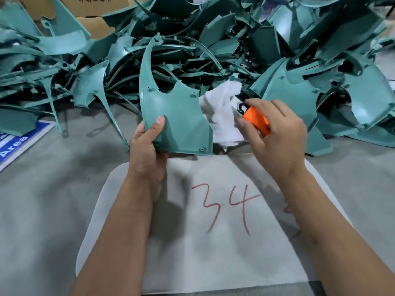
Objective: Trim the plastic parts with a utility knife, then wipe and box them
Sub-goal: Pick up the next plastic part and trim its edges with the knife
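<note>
While the left hand (pixel 147 150) grips a teal plastic part (pixel 177 116) at its lower left corner, with the thumb pressed on the front face and the fingers curled behind, the part stands nearly upright in the middle of the frame, its long thin horn pointing up. To the right of center, the right hand (pixel 275 135) holds an orange utility knife (pixel 256 120) with the fingers curled around its body; the blade is not clearly visible. Between the two hands a white cloth (pixel 222 112) lies crumpled, just behind the right edge of the held part. Across the whole upper half of the frame a big pile of teal parts (pixel 299 50) is heaped. At the upper left, cardboard boxes (pixel 94 9) stand behind the pile. In the lower middle, under both forearms, a pale mat (pixel 213 242) with the red number 34 lies on the grey table (pixel 42 210). At the left edge a blue sign (pixel 19 144) lies flat.
</note>
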